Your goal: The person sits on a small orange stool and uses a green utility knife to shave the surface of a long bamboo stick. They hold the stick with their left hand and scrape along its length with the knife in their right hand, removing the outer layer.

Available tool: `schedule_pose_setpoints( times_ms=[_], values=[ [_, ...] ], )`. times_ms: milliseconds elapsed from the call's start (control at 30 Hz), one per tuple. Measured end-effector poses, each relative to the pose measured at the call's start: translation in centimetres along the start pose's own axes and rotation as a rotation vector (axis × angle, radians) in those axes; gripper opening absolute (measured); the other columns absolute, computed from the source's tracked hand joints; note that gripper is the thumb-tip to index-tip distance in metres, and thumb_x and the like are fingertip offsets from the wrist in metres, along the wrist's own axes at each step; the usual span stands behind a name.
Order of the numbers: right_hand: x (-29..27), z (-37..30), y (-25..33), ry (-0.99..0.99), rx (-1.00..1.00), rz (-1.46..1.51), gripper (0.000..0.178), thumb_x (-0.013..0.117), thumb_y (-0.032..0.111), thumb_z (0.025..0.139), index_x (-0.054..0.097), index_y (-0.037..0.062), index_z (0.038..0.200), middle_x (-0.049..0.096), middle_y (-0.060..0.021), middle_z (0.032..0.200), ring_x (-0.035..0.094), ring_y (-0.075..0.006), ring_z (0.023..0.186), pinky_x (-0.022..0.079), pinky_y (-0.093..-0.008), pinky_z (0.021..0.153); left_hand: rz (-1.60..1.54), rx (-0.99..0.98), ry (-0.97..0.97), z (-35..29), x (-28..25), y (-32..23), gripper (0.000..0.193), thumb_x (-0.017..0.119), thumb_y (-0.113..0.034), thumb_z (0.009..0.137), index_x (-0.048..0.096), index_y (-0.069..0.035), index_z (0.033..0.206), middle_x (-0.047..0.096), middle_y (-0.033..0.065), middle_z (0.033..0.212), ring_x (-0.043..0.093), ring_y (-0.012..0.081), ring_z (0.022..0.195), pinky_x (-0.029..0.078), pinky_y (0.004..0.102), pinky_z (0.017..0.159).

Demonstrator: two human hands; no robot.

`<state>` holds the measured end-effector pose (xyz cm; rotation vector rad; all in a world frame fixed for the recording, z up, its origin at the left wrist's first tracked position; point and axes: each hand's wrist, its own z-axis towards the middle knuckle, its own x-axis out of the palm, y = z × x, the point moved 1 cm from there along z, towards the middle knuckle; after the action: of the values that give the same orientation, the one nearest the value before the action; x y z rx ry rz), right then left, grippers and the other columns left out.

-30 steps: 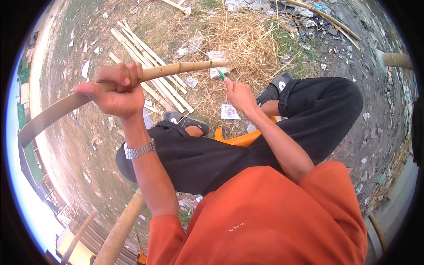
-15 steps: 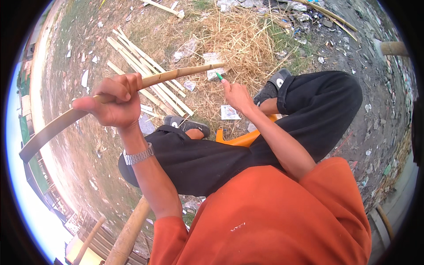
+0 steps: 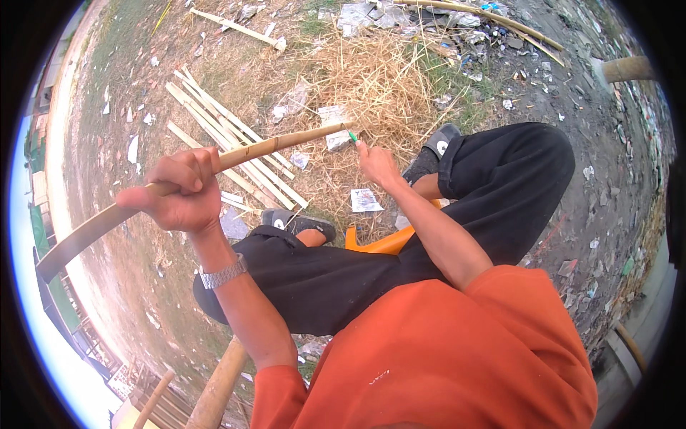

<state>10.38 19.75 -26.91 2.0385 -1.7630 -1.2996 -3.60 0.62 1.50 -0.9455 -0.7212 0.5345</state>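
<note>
A long, gently curved bamboo strip point(image 3: 271, 146) slants across the view, rising from lower left to a narrow tip near the straw. My left hand point(image 3: 187, 187) is closed around it left of the middle, thumb pointing left along the strip. Just below the tip, my right hand point(image 3: 379, 164) pinches a slim green thing point(image 3: 353, 136), whose end points up toward the bamboo. Whether it touches the strip, and what kind of thing it is, I cannot make out; the fingers hide most of it.
Several pale split bamboo strips point(image 3: 229, 129) lie on the ground beyond my left hand. A straw heap point(image 3: 379, 75) is ahead. My black-trousered legs point(image 3: 500, 186) are bent around an orange plastic piece point(image 3: 386, 243). Bamboo poles point(image 3: 218, 386) stand at the lower left.
The whole view has shifted, so the scene sits slightly lower. The green thing in my right hand is a little nearer the strip's tip. Both grips stay the same.
</note>
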Motion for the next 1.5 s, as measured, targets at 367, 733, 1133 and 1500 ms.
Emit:
schedule_pose_setpoints(
  times_ms=[367,733,1133,1500],
  values=[
    [-5.4,-5.8,6.4,0.1,-0.039,0.034,0.07,0.031,0.052,0.095,0.064,-0.0076,0.08,0.061,-0.0315,0.081,0.061,-0.044,0.084,0.045,-0.0491,0.08,-0.031,-0.009,0.131,0.2,-0.1,0.1,0.072,0.03,-0.072,0.087,0.039,-0.009,0.055,0.025,-0.0025,0.042,0.017,0.0101,0.036,0.015,0.0288,0.04],
    [-2.8,-8.6,6.0,-0.107,-0.113,-0.083,0.068,0.032,0.048,0.097,0.062,-0.0097,0.075,0.059,-0.0312,0.071,0.059,-0.0477,0.072,0.045,-0.0522,0.073,-0.036,-0.018,0.152,0.3,0.4,-0.1,0.07,0.034,-0.071,0.088,0.038,-0.009,0.054,0.024,-0.0037,0.041,0.016,0.0099,0.035,0.015,0.0283,0.04],
    [-5.7,-12.1,9.3,0.068,-0.307,0.143,0.069,0.031,0.047,0.098,0.061,-0.0093,0.07,0.057,-0.0317,0.067,0.059,-0.045,0.069,0.044,-0.0521,0.071,-0.037,-0.014,0.166,-0.2,0.1,-0.2,0.069,0.032,-0.069,0.089,0.037,-0.009,0.055,0.024,-0.004,0.043,0.017,0.0096,0.037,0.015,0.0286,0.041],
    [-1.4,-7.8,4.1,-0.002,-0.115,0.069,0.071,0.029,0.05,0.097,0.059,-0.0083,0.069,0.055,-0.0309,0.065,0.058,-0.0445,0.068,0.044,-0.0506,0.069,-0.04,-0.031,0.118,-0.3,0.3,-0.2,0.067,0.034,-0.07,0.088,0.037,-0.011,0.056,0.024,-0.0044,0.043,0.017,0.0089,0.037,0.015,0.0279,0.042]
  ],
)
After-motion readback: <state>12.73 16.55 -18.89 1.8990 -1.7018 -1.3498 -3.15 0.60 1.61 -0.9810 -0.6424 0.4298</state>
